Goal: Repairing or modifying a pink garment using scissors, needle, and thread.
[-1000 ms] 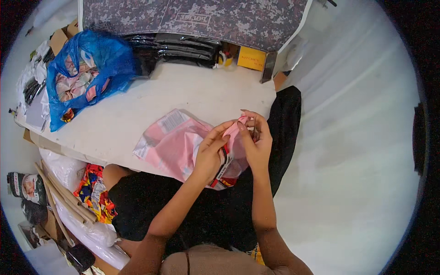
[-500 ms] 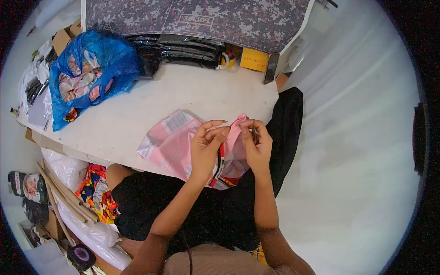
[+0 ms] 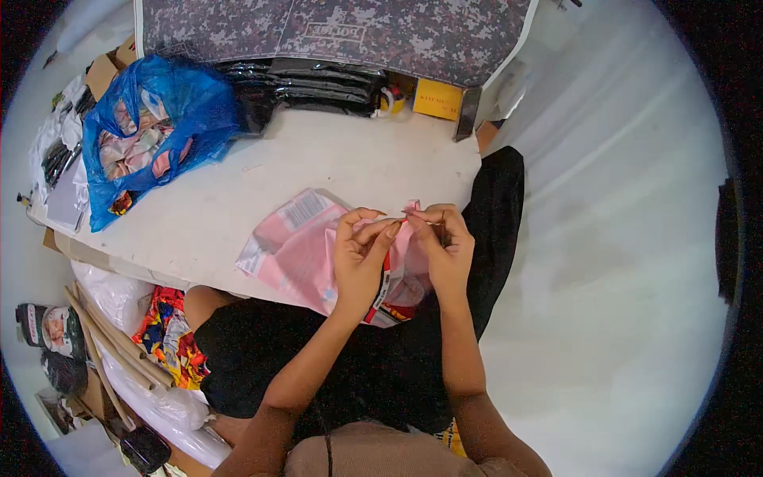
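A soft pink plastic bag (image 3: 294,246) with a striped pale patch lies half on the table edge and half over my lap. Its upper edge is pinched between the fingertips of my left hand (image 3: 362,258) and my right hand (image 3: 447,250), which almost meet. A small pink fold stands up above the right fingertips. Between the hands, a red and black printed strip (image 3: 383,286) runs down the bag. Something reddish (image 3: 401,306) shows at the bag's lower end. The exact spot where the fingertips meet is too small to make out.
On the white table (image 3: 318,151) stands a blue plastic bag (image 3: 187,103) full of crumpled pink packaging. Black plastic packets (image 3: 326,83) and a yellow box (image 3: 437,99) line the back, under a camouflage-patterned board (image 3: 334,32). Cardboard tubes (image 3: 111,338) lean at left.
My fingertips have drawn closer together along the bag's edge. The raised pink fold at the right fingers has become smaller and narrower. The view has shifted slightly.
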The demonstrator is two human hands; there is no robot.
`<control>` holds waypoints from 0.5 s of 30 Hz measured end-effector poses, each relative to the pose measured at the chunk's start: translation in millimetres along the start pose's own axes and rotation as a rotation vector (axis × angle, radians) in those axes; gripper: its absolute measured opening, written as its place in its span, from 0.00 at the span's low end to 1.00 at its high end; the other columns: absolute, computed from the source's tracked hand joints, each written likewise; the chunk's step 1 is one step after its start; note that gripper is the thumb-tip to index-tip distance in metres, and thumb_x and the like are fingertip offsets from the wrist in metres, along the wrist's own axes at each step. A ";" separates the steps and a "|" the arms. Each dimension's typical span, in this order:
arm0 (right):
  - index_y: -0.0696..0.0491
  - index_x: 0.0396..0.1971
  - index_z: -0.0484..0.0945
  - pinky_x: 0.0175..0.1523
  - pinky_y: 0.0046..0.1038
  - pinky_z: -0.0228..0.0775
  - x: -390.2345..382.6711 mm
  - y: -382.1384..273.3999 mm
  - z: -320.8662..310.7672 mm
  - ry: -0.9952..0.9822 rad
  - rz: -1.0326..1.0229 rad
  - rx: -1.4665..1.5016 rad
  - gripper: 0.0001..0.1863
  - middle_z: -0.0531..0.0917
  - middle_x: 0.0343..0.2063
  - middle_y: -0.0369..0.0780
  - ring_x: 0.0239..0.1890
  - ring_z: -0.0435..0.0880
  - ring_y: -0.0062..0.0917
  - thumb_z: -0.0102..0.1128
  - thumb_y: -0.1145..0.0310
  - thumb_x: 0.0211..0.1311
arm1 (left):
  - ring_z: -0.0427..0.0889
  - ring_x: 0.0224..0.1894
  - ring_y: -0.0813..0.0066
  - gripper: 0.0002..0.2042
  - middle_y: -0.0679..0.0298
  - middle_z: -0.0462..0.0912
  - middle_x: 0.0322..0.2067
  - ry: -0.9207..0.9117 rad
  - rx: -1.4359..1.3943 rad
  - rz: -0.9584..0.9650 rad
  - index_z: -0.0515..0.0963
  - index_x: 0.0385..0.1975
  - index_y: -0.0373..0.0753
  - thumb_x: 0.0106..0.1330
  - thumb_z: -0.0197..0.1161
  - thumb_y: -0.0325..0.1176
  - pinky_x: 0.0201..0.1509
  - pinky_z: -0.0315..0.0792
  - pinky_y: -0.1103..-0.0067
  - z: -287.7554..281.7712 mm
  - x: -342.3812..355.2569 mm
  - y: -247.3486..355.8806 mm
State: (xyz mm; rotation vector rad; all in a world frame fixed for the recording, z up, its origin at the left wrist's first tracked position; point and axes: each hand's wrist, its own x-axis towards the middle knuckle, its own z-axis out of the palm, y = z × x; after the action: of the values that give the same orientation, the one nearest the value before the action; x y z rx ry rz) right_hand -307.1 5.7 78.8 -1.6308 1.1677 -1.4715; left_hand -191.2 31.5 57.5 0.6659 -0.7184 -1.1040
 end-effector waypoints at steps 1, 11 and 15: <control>0.58 0.32 0.77 0.34 0.17 0.67 0.0 1.0 -0.4 0.013 0.010 0.053 0.05 0.76 0.25 0.35 0.27 0.74 0.16 0.60 0.76 0.55 | 0.79 0.42 0.77 0.12 0.55 0.80 0.37 0.005 -0.013 0.007 0.62 0.42 0.35 0.62 0.56 0.20 0.48 0.70 0.84 0.0 -0.3 -1.3; 0.56 0.29 0.74 0.19 0.13 0.46 9.6 6.2 -23.1 0.330 0.129 0.413 0.04 0.66 0.15 0.27 0.14 0.57 0.07 0.56 0.71 0.60 | 0.79 0.41 0.77 0.12 0.55 0.80 0.36 -0.007 0.013 -0.061 0.62 0.40 0.35 0.61 0.57 0.20 0.46 0.70 0.85 -0.6 0.3 2.7; 0.57 0.29 0.75 0.22 0.14 0.52 13.0 -5.6 -31.8 0.104 0.119 0.164 0.05 0.70 0.18 0.29 0.16 0.62 0.09 0.59 0.71 0.58 | 0.79 0.40 0.78 0.11 0.57 0.81 0.35 -0.116 0.068 -0.110 0.64 0.41 0.34 0.62 0.57 0.20 0.46 0.70 0.85 -6.8 3.3 7.3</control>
State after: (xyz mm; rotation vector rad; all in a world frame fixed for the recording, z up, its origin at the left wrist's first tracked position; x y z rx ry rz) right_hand -337.6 -0.8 94.4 -1.3664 1.1468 -1.5473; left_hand -180.9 31.5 59.7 0.7106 -0.8291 -1.2313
